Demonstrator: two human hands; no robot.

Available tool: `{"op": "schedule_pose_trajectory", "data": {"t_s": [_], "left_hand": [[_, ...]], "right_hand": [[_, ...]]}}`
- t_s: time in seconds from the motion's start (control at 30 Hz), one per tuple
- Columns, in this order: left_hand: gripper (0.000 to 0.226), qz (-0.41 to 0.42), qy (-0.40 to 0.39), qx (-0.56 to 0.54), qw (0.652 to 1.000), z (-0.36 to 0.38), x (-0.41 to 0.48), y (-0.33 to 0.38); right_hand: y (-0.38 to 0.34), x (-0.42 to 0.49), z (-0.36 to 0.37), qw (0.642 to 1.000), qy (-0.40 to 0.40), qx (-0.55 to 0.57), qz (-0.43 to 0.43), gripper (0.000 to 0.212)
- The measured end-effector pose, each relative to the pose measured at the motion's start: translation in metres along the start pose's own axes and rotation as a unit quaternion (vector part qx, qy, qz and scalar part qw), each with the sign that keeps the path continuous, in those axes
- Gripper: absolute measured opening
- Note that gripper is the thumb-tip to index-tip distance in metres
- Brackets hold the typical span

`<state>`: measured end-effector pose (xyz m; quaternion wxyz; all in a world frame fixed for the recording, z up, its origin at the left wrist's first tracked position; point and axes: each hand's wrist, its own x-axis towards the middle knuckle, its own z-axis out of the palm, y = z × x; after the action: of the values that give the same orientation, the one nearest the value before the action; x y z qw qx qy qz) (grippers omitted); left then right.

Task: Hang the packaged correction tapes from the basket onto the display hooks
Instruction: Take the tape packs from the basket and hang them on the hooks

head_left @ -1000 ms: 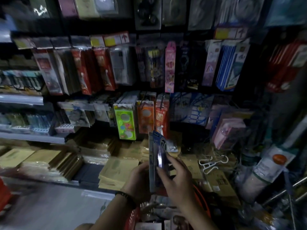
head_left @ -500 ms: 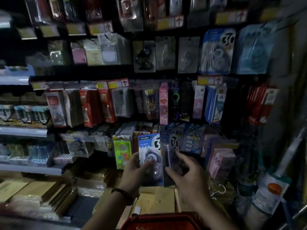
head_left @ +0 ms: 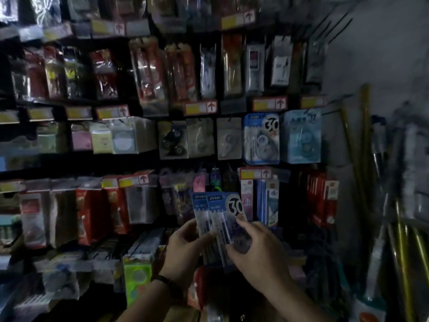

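Observation:
I hold a small fanned stack of blue correction tape packs [head_left: 220,212], each marked "30", in front of the lower display rows. My left hand [head_left: 185,249] grips the stack from the left, thumb across the fronts. My right hand [head_left: 257,247] pinches the front pack's lower right part, over the round tape blister. A matching blue "30" pack [head_left: 261,138] hangs on a hook up and to the right, with a pale blue pack [head_left: 301,135] beside it. The basket is out of view.
Hooks full of hanging stationery packs cover the dark wall, with yellow price tags [head_left: 269,104] above the rows. Red packs [head_left: 322,198] hang at the right. A green stencil pack [head_left: 137,282] sits low left. Long rods [head_left: 364,159] lean against the grey wall at right.
My view has tilted upward, so the basket has dropped out of sight and higher rows show. Both hands have lifted the packs and fanned them out.

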<state>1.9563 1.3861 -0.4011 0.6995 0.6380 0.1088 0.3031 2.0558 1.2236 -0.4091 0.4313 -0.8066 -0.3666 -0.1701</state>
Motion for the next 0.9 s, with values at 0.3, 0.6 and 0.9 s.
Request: {"op": "schedule_pose_trajectory", "data": {"t_s": [0.3, 0.6, 0.9], "left_hand": [[0.028, 0.113, 0.022, 0.071, 0.991, 0.030, 0.060, 0.067], [0.033, 0.123, 0.011, 0.068, 0.990, 0.036, 0.114, 0.096], [0.029, 0.139, -0.002, 0.070, 0.988, 0.041, 0.136, 0.103]], "right_hand": [[0.010, 0.105, -0.071, 0.989, 0.096, -0.100, -0.040, 0.072], [0.022, 0.203, -0.089, 0.974, 0.166, -0.144, -0.047, 0.072], [0.025, 0.242, -0.080, 0.965, 0.184, -0.182, -0.027, 0.074]]}}
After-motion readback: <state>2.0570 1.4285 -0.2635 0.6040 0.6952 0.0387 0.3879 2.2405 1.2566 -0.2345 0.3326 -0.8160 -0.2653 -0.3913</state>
